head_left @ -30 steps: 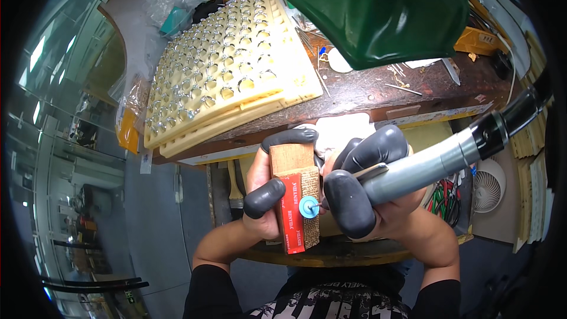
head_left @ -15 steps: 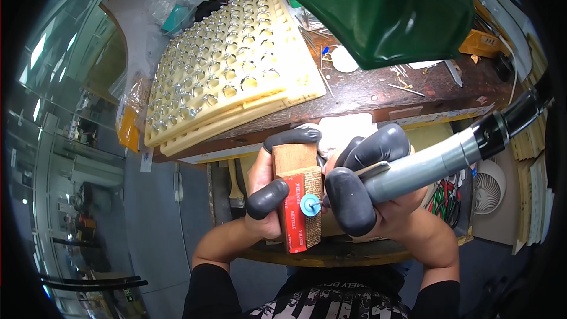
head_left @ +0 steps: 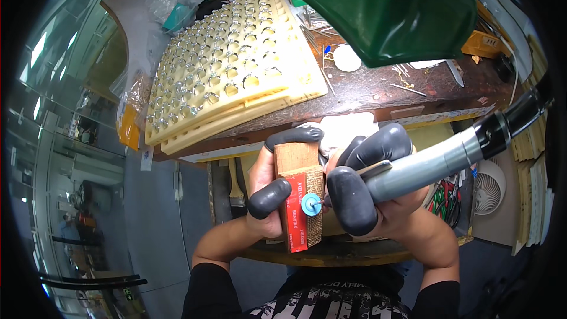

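Observation:
My left hand (head_left: 267, 192), with black finger cots on its thumb and fingertip, is closed around a brown wooden block (head_left: 297, 156). Red tape (head_left: 296, 212) and a strip of coarse brown abrasive (head_left: 315, 218) cover the nearer part of the block. In my right hand (head_left: 366, 183), also wearing black finger cots, is a grey rotary handpiece (head_left: 428, 168), held like a pen. A small light-blue disc (head_left: 310, 204) on its tip sits against the block, over the border of tape and abrasive. The far fingers of both hands are partly hidden.
A cream tray (head_left: 236, 100) of many silver-coloured rings lies on the wooden bench (head_left: 378, 97), upper left. A green lamp shade (head_left: 384, 12) hangs over the bench. Files and a white round piece (head_left: 347, 58) lie beneath it. A brush (head_left: 235, 186) and pliers (head_left: 446, 201) rest in the drawer.
The scene has shifted very slightly in view. Both hands keep the same hold, and the disc stays at the block.

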### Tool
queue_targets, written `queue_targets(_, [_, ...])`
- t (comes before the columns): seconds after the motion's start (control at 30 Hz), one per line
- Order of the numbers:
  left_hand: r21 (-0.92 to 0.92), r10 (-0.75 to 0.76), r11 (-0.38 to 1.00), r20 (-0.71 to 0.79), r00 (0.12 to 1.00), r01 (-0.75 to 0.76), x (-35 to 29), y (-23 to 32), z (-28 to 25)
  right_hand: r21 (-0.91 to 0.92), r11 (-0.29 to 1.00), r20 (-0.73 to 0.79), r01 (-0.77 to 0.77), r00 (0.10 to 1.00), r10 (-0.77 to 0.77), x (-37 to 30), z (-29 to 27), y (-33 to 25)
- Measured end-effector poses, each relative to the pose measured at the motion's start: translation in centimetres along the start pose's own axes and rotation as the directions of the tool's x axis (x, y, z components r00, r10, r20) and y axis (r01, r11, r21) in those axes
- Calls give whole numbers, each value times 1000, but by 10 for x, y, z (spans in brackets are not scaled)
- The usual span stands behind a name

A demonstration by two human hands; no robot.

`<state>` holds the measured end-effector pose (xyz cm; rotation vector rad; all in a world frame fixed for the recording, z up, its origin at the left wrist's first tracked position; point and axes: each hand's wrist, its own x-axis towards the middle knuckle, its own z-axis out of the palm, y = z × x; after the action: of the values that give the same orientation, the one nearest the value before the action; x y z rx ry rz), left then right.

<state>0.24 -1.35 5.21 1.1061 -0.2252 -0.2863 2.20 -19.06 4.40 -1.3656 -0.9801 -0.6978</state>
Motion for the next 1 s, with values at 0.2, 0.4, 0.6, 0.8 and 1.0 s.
queue_targets(0.2, [-32, -5, 999, 3, 1000, 6, -1, 0, 0, -26, 1000, 0, 12, 1000, -12, 2, 0, -1])
queue_targets(0.4, [-39, -20, 999, 10, 1000, 20, -2, 0, -1, 107, 988, 57, -112, 993, 106, -1, -4, -6])
queue_targets(0.6, [-84, -48, 995, 24, 999, 50, -2, 0, -2, 65, 996, 42, -55, 998, 52, -2, -3, -3])
queue_targets(0.8, [-139, -82, 987, -24, 996, 78, -1, 1, 2, 18, 999, 30, -47, 998, 47, -2, -2, -2])
queue_targets(1.0, [-46, -5, 999, -4, 1000, 5, -1, 0, 1, -8, 1000, 24, -23, 999, 23, -2, -2, -1])
